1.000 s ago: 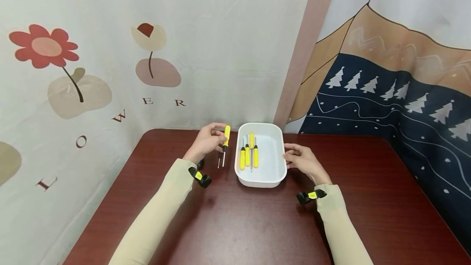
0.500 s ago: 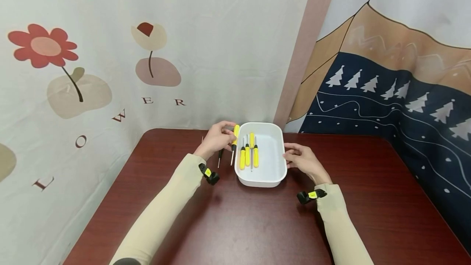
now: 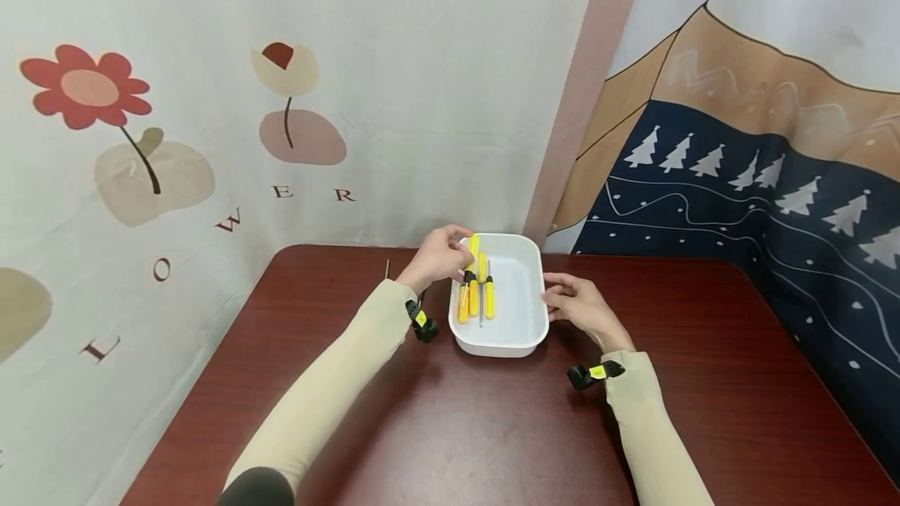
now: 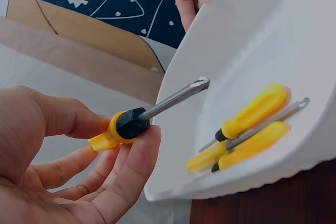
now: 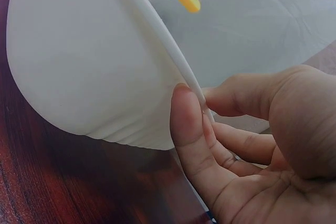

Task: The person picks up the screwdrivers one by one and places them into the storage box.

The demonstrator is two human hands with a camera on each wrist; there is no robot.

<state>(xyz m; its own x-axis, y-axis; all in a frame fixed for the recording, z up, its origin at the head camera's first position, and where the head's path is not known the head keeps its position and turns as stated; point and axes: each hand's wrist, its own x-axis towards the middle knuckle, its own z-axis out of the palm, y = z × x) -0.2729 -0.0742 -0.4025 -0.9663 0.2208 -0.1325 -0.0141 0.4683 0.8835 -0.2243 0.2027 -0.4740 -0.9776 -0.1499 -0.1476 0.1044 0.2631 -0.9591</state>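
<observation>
My left hand (image 3: 437,260) pinches a screwdriver (image 4: 176,98) with a yellow handle and black collar, between thumb and fingers. Its shaft and cross-shaped tip extend away from the palm in the left wrist view. The hand is over the left side of a white rectangular tray (image 3: 520,295). Several more yellow-handled screwdrivers (image 3: 490,299) lie side by side in the tray's left half, one of them turned the opposite way. At the tray's right side, my right hand (image 5: 247,135) grips the rim, thumb and fingers on either side of the wall.
The tray stands near the back edge of a dark red-brown wooden table (image 3: 478,428). Left of it, a thin metal shaft (image 3: 387,268) shows beyond my left wrist, the rest hidden by the arm. Printed curtains (image 3: 436,100) hang behind the table and along its right side.
My left hand has carried the screwdriver rightwards, from the table left of the tray to over the tray's left part. My right hand has stayed at the rim.
</observation>
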